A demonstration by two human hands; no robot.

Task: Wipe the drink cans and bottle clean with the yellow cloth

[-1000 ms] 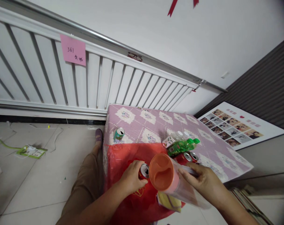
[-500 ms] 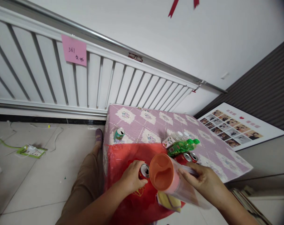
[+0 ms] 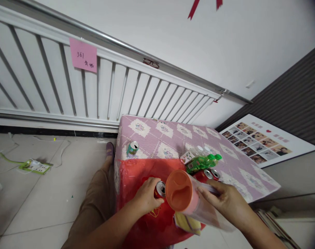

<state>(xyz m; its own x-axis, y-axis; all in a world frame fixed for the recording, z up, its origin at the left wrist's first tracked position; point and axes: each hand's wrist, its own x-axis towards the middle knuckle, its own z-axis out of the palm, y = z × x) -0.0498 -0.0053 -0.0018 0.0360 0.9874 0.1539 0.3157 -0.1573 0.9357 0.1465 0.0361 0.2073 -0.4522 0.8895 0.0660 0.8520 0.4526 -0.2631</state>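
My left hand (image 3: 148, 195) is wrapped round a red drink can (image 3: 160, 190) with an opened top, over the red cloth (image 3: 136, 169). Just to the right, my right hand (image 3: 225, 199) grips the handle of a translucent pitcher (image 3: 206, 211) with an orange lid (image 3: 178, 190). The pitcher is tilted, its lid end turned toward the can. Whether any liquid flows between them cannot be made out. Below the pitcher lies a folded yellow cloth (image 3: 187, 223), partly hidden by it.
A teal can (image 3: 132, 148) stands at the table's left. Green-capped bottles (image 3: 199, 164), white-capped bottles (image 3: 190, 154) and red cans (image 3: 203, 175) stand behind the pitcher. A radiator (image 3: 134, 93) runs along the wall. A power strip (image 3: 35, 166) with cables lies on the floor.
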